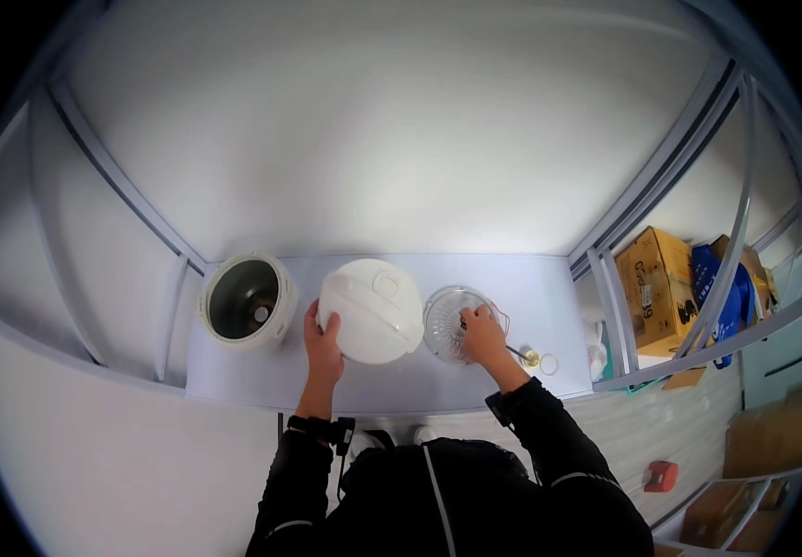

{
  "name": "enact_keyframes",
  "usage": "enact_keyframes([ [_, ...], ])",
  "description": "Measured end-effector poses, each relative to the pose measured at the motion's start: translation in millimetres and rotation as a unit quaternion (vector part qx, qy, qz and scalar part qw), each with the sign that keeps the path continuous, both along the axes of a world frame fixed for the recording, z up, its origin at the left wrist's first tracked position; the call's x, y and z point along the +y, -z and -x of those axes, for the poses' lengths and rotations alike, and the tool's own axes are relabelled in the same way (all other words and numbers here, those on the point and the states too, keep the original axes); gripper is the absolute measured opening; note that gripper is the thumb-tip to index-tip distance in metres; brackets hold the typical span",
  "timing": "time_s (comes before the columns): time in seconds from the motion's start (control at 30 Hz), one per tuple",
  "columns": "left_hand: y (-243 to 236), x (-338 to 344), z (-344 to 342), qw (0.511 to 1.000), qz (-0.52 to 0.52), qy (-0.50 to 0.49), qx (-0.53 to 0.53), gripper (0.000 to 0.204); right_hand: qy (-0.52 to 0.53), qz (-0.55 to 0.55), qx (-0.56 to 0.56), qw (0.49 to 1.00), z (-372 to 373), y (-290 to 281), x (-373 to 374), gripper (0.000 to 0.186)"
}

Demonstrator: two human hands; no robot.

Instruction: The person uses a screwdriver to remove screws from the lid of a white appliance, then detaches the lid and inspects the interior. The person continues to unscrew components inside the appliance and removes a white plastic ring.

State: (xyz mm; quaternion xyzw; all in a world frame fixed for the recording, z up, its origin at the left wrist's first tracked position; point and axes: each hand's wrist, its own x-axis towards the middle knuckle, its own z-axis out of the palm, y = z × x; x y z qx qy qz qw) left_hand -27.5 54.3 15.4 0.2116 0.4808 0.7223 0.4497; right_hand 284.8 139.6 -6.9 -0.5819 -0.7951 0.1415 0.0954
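My left hand (322,345) grips the left edge of a round white rice cooker lid (378,306), thumb on top and fingers under the rim. The lid is tilted, with a raised band across it. My right hand (482,336) is closed over a round, ribbed, silvery disc (443,320). Something small and dark shows at its fingertips; its kind is hidden. A thin dark rod (518,354) sticks out beside that wrist, near a small brass-coloured piece (531,358). The white rice cooker body (280,325) stands uncovered at the left, its dark inside showing.
The white table (391,395) has a wall behind it and grey frame posts at both sides. A thin red wire (505,320) and a pale ring (548,364) lie right of the disc. Beyond the right frame are a cardboard box (652,288) and a blue bag (733,302).
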Motion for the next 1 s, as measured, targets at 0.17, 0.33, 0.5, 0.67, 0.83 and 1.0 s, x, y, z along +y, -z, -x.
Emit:
enact_keyframes([
  [0.17, -16, -10, -6, 0.992, -0.039, 0.006, 0.117, 0.054, -0.02, -0.024, -0.003, 1.0, 9, 4, 6, 0.048],
  [0.33, -33, -21, -10, 0.988, -0.058, 0.028, 0.143, 0.057, -0.032, -0.046, -0.006, 0.998, 12, 20, 13, 0.047],
  [0.5, -31, -30, -21, 0.982, -0.059, 0.001, 0.179, 0.058, -0.032, -0.098, -0.036, 0.994, 16, 29, 16, 0.049],
  [0.67, -28, -32, -26, 0.976, -0.047, -0.021, 0.212, 0.056, -0.024, -0.105, -0.026, 0.994, 19, 27, 15, 0.044],
  [0.83, -39, -30, -33, 0.972, -0.059, -0.01, 0.226, 0.056, 0.014, -0.114, 0.059, 0.992, 21, 8, 12, 0.04],
  [1.0, -46, -28, -52, 0.946, -0.079, 0.012, 0.314, 0.052, -0.016, -0.024, 0.442, 0.897, 47, -75, -8, 0.028],
])
